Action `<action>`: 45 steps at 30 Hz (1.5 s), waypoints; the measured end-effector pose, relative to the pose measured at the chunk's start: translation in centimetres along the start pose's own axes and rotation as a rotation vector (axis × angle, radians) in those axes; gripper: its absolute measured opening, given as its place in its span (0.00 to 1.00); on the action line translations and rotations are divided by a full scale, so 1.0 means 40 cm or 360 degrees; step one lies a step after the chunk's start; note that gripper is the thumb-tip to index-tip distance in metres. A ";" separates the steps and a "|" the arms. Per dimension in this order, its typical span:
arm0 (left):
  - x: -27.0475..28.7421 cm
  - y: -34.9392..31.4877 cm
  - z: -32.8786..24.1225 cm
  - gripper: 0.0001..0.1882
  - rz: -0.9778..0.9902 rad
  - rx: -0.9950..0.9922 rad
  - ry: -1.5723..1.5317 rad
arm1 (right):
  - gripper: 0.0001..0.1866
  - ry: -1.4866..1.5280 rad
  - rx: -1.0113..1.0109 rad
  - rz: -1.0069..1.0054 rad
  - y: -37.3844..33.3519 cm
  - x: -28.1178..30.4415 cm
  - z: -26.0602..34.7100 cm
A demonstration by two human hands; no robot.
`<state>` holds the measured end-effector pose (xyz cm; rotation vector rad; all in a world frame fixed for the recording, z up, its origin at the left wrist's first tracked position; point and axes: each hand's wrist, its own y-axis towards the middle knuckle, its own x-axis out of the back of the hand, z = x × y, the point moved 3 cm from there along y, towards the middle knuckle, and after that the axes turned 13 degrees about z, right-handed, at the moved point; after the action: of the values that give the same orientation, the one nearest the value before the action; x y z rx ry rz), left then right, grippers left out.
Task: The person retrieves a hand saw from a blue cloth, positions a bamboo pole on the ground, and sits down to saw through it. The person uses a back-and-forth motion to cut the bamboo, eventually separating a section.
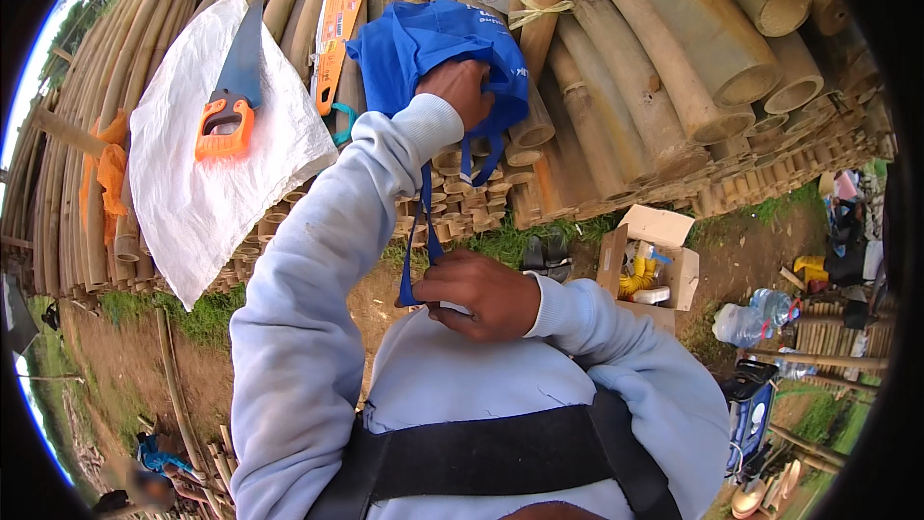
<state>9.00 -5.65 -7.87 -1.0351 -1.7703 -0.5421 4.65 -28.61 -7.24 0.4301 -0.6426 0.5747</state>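
On the bamboo stack [630, 87]: blue cloth bag [399, 48], left hand [458, 92] at it, right hand [486, 296] on its strap [426, 193].
Bag sits near the cut-end edge. Left fingers are hidden in the folds, can't tell if they grip anything. Right hand is closed round the strap, just in front of the chest, below the bag. Just left of the bag: long orange-and-white package [333, 43]. Further left: orange-handled handsaw [237, 96] lying flat on a white sheet [173, 154]. Cardboard box [683, 274], flaps up, on the ground to the right.
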 end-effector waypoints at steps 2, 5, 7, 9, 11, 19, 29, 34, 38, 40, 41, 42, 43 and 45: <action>0.015 -0.028 -0.014 0.17 0.0147 -0.0007 -0.0017 | 0.19 0.0014 0.0060 -0.0052 0.006 -0.005 0.003; 0.087 -0.065 -0.053 0.13 0.0590 -0.0208 -0.0705 | 0.16 0.0027 0.0002 0.0077 0.009 -0.006 0.005; 0.163 -0.119 -0.098 0.14 0.0610 -0.0507 -0.1178 | 0.15 0.0048 -0.0112 0.0158 0.000 0.013 0.007; 0.262 -0.179 -0.133 0.13 0.0465 -0.0756 -0.1383 | 0.12 0.0039 -0.0159 0.0129 -0.019 0.057 0.018; 0.378 -0.234 -0.143 0.13 0.0408 -0.0929 -0.1314 | 0.09 0.0009 -0.0145 -0.0013 -0.047 0.126 0.037; 0.507 -0.395 -0.076 0.13 -0.0360 -0.0134 0.1550 | 0.07 -0.0832 -0.0225 -0.1207 -0.127 0.407 0.151; 0.434 -0.340 -0.144 0.19 0.0186 -0.1018 -0.1067 | 0.08 -0.0723 0.0621 -0.0534 0.049 0.473 0.208; 0.393 -0.347 -0.154 0.22 -0.0407 -0.0928 0.0122 | 0.10 0.0074 0.0704 -0.1121 0.115 0.564 0.128; 0.378 -0.306 -0.115 0.29 -0.0441 -0.0428 -0.0873 | 0.12 -0.0086 0.0535 -0.1441 0.111 0.476 0.052; 0.380 -0.300 -0.103 0.28 -0.0399 -0.0545 -0.1117 | 0.12 -0.0292 0.0278 -0.1206 0.120 0.436 0.009; 0.378 -0.300 -0.098 0.28 -0.0361 -0.0613 -0.1245 | 0.12 -0.0264 0.0061 -0.1027 0.132 0.419 -0.019; 0.367 -0.296 -0.096 0.27 -0.0241 -0.0615 -0.1340 | 0.11 -0.0212 -0.0081 -0.0798 0.142 0.406 -0.043; 0.358 -0.290 -0.088 0.27 -0.0181 -0.0467 -0.1448 | 0.11 -0.0233 -0.0115 -0.0941 0.144 0.410 -0.059; 0.349 -0.279 -0.079 0.27 -0.0103 -0.0390 -0.1679 | 0.12 -0.0251 -0.0007 -0.1096 0.157 0.421 -0.078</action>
<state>-0.95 -8.38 7.08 -1.6095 -2.6958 -0.2434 13.20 -16.06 2.88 0.6573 -0.5985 -0.1160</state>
